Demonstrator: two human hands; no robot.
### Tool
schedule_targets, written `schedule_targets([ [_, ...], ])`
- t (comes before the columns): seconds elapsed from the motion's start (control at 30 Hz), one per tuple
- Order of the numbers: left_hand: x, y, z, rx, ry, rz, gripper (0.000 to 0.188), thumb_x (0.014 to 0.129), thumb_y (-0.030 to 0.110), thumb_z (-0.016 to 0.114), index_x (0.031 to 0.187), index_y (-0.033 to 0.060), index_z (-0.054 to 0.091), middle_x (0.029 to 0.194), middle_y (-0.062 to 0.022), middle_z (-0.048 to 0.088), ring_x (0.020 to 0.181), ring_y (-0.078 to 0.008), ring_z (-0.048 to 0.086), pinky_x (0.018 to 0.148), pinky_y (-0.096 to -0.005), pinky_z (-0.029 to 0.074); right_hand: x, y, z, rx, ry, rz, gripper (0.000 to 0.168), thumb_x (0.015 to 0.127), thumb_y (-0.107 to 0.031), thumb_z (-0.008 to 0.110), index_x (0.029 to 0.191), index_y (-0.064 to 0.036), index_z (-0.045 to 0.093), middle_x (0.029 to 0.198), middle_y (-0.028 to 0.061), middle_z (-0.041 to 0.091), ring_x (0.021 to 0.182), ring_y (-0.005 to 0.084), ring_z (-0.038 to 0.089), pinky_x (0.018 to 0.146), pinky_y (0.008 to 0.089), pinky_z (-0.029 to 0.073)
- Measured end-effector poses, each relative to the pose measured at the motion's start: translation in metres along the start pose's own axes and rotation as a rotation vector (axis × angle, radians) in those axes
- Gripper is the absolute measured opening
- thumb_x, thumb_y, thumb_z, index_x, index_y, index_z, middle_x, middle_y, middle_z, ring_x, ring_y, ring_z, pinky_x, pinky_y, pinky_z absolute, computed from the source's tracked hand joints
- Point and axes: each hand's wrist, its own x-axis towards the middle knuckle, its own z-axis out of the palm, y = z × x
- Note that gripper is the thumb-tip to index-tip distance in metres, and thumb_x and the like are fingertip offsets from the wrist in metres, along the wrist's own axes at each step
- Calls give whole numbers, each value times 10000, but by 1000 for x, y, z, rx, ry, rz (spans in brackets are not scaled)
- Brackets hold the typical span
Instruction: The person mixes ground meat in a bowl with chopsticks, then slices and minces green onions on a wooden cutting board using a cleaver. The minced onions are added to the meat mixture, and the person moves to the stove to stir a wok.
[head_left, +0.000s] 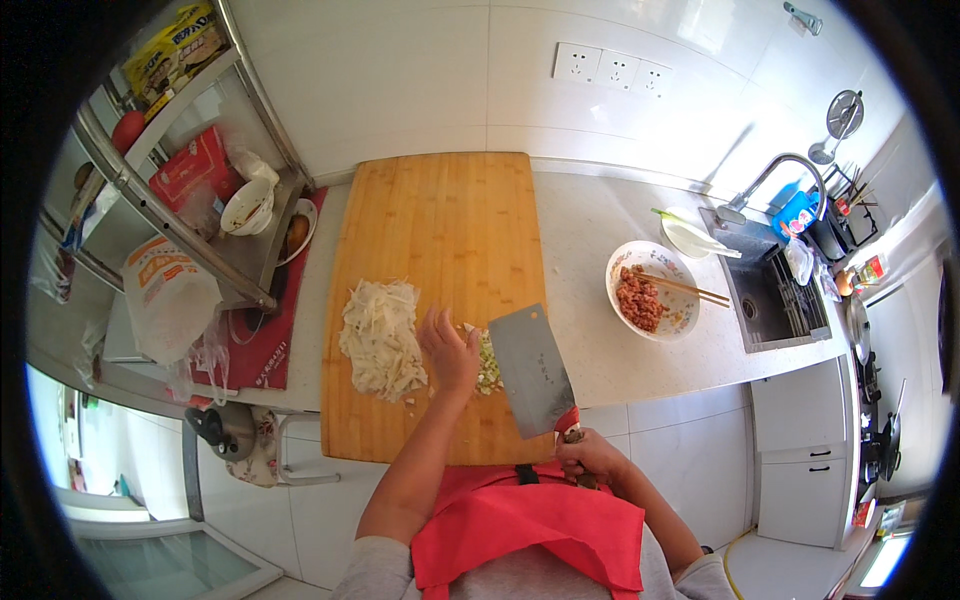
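My right hand (592, 459) grips the red-banded handle of a Chinese cleaver (531, 367). The broad steel blade is tilted over the right front of a bamboo cutting board (442, 217). Partly hidden between the blade and my left hand (453, 351) is a small heap of chopped scallion (488, 366). My left hand is over the board with fingers extended and thumb apart, holding nothing. To its left, close to the fingers, lies a flat pile of pale shredded vegetable (382, 341).
Right of the board, a floral bowl (679, 300) holds minced meat (638, 301) and chopsticks (686, 289). Behind it are a small white bowl (684, 234) with a spoon and a sink (780, 300). A metal shelf rack (172, 217) stands left; the board overhangs the counter's front.
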Motion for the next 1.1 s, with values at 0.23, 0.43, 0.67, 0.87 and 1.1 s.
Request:
schedule_targets([
  [0.23, -16, -1, -15, -203, 123, -136, 448, 745, 98, 639, 1132, 8, 434, 1161, -173, 425, 1120, -337, 378, 935, -446, 319, -1, -1, -4, -62, 129, -102, 153, 738, -79, 588, 638, -58, 474, 513, 2, 431, 425, 98, 419, 379, 263, 323],
  [0.43, 4, -32, -3, -88, -247, 100, 303, 717, 1, 591, 1015, 58, 577, 1067, -91, 529, 1068, -299, 442, 910, -403, 359, 1, 1, -7, -153, 226, -139, 181, 745, -99, 625, 641, -59, 484, 531, 0, 451, 435, 98, 433, 384, 268, 331],
  [0.67, 33, -34, 5, 5, -608, 120, 225, 724, 65, 598, 948, 77, 613, 1017, -56, 557, 1059, -251, 461, 867, -377, 398, -8, -2, -6, -271, 279, -182, 226, 755, -131, 648, 627, -61, 477, 548, -16, 458, 443, 87, 408, 404, 260, 326],
  [0.87, 33, -41, 12, 160, -426, 11, 123, 730, 111, 585, 849, 109, 615, 929, -52, 563, 958, -240, 519, 785, -381, 434, -9, 2, -8, -315, 333, -204, 211, 756, -95, 615, 632, -61, 449, 508, 10, 457, 401, 99, 433, 370, 259, 335],
  [1.1, 44, -46, 17, 15, -654, 276, 114, 758, 124, 529, 826, 83, 610, 973, -63, 543, 977, -255, 503, 788, -366, 436, -12, -2, -4, -242, 380, -135, 264, 748, -150, 667, 615, -65, 455, 550, -27, 451, 465, 73, 415, 424, 268, 342],
])
